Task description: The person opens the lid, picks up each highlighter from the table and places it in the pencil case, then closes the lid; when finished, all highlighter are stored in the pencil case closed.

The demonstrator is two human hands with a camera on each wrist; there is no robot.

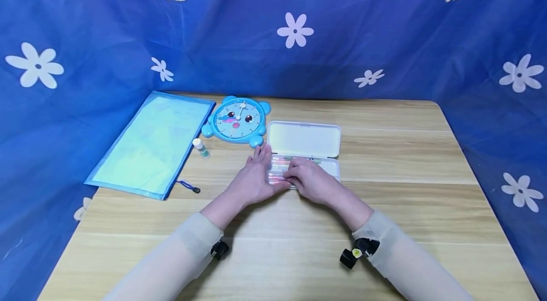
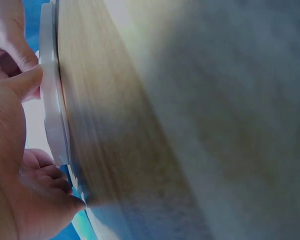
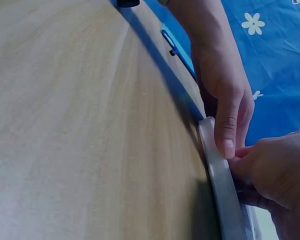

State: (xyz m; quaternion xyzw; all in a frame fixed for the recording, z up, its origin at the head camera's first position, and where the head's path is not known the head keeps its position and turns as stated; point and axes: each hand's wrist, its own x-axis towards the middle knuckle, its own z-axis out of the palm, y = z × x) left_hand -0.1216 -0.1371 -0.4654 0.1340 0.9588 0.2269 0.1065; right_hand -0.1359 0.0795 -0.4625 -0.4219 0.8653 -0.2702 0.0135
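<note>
A white pencil case [image 1: 303, 139] lies with its lid folded back and several slim pens [image 1: 278, 162] in its tray. Along its left end, my left hand [image 1: 255, 178] rests with fingers stretched out, and the thumb touches the front rim. My right hand [image 1: 314, 181] reaches into the tray with curled fingers and pinches a slim pen, most of which is hidden under the hand. In the left wrist view, the left thumb [image 2: 27, 82] lies against the case's rim close to the right fingers. The right wrist view shows both hands meeting over the case wall [image 3: 222, 185].
Left of the case stand a blue toy clock [image 1: 239, 119] and a small white-capped bottle [image 1: 201, 147]. A light blue zip folder [image 1: 149, 144] lies farther left, its dark zip pull [image 1: 189, 186] on the wooden table [image 1: 406, 158]. A blue flowered cloth [image 1: 239, 54] hangs behind.
</note>
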